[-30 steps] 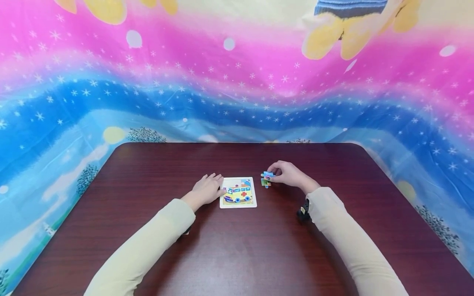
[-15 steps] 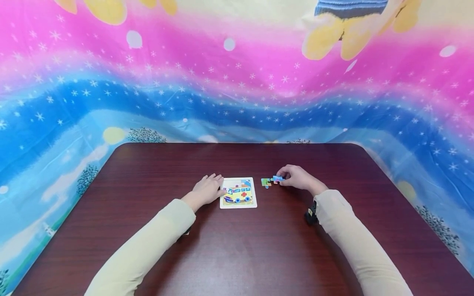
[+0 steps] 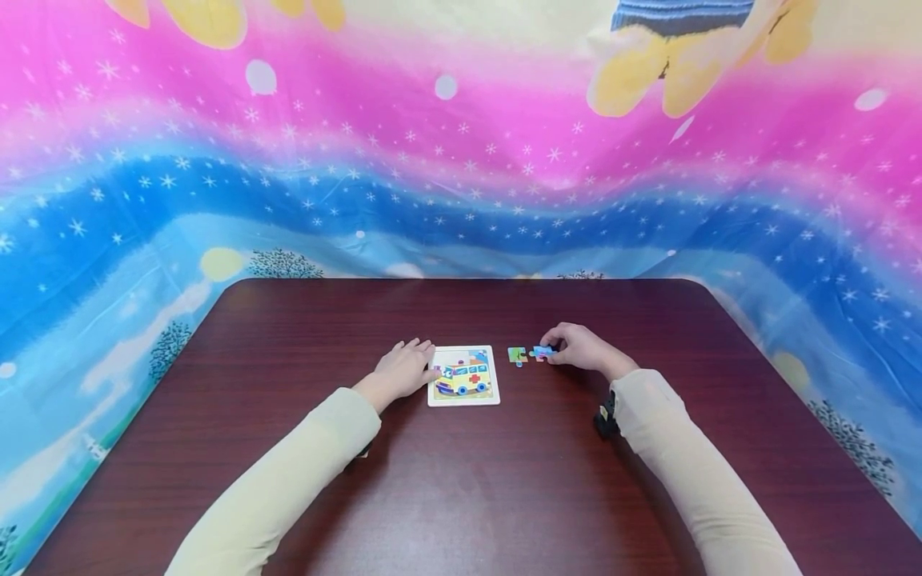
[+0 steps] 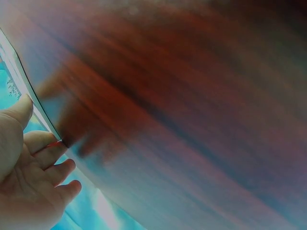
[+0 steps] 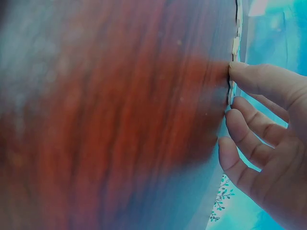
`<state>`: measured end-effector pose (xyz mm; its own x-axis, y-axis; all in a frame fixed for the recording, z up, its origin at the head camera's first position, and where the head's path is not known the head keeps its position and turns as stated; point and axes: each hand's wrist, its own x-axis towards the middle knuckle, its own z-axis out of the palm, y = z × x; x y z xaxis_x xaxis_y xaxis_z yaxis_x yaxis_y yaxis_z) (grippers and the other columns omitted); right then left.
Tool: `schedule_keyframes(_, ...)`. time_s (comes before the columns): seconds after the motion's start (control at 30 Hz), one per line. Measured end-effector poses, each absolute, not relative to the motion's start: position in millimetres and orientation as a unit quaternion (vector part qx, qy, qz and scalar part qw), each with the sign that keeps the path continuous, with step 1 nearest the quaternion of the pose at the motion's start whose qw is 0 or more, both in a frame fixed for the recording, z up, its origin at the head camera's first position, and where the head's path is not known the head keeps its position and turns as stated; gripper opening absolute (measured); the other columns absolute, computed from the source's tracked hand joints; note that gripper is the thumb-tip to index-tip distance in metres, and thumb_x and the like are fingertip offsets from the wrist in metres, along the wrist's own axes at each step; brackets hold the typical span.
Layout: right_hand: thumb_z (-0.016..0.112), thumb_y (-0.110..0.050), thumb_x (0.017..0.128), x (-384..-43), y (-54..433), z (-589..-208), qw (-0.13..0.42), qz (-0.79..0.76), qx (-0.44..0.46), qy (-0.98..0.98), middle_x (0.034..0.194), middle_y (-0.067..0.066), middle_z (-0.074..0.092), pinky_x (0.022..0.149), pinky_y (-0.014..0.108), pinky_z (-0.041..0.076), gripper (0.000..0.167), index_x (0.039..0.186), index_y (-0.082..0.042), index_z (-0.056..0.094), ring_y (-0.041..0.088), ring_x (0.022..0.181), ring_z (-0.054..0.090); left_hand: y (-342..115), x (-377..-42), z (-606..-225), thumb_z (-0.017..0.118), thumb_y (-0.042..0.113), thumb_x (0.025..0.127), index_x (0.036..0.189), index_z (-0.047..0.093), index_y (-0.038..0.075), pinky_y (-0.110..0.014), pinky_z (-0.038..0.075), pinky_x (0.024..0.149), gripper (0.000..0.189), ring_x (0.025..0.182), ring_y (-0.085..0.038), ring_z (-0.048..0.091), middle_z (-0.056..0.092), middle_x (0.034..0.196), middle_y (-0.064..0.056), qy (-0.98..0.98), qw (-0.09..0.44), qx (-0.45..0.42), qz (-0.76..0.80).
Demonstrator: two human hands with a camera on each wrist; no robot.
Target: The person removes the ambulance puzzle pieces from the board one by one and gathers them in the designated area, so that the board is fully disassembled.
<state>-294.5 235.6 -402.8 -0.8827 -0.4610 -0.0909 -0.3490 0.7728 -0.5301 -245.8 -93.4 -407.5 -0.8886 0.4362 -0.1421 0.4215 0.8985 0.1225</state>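
A square puzzle board [image 3: 461,403] with a white rim and a picture of a yellow ambulance lies mid-table in the head view. My left hand [image 3: 401,368] rests at its left side, fingers extended and thumb over the edge. To the right of the board, my right hand [image 3: 582,349] pinches a blue-and-pink jigsaw piece [image 3: 541,352] between thumb and fingers, at table level. Just left of that piece lies a green jigsaw piece [image 3: 516,354], a small gap apart. In the right wrist view, the thumb and fingertips [image 5: 237,69] meet the thin edge of the piece.
The dark red-brown wooden table [image 3: 461,488] extends around both hands. A printed cloth [image 3: 461,184] in pink and blue hangs behind its far edge and along the sides. A black wrist camera [image 3: 605,416] sits under the right cuff.
My right hand has moved right and slightly nearer with the blue-and-pink jigsaw piece, which now lies beside the green piece instead of above it. My left hand stays in place.
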Motion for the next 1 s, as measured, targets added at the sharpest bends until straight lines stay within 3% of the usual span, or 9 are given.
schedule_keyframes(0.73, 0.068, -0.007, 0.083, -295.9, 234.3, -401.5, 0.107, -0.260, -0.198, 0.939, 0.107, 0.013, 0.055, 0.073, 0.036, 0.049, 0.028, 0.110, -0.002, 0.064, 0.026, 0.089, 0.053, -92.7, -245.7, -408.1, 0.050, 0.035, 0.095, 0.138, 0.039, -0.002, -0.044, 0.021, 0.107, 0.058, 0.133, -0.030, 0.027, 0.036, 0.142, -0.014, 0.971, 0.080, 0.221, 0.053)
schedule_keyframes(1.0, 0.070, -0.005, 0.080, -296.5, 221.5, -392.8, 0.083, -0.269, -0.235, 0.930, 0.103, 0.012, 0.057, 0.070, 0.035, 0.049, 0.029, 0.107, 0.000, 0.064, 0.024, 0.085, 0.055, -93.0, -244.4, -408.0, 0.051, 0.035, 0.095, 0.138, 0.039, -0.002, -0.044, 0.021, 0.107, 0.058, 0.133, -0.030, 0.027, 0.036, 0.142, -0.015, 0.971, 0.077, 0.221, 0.054)
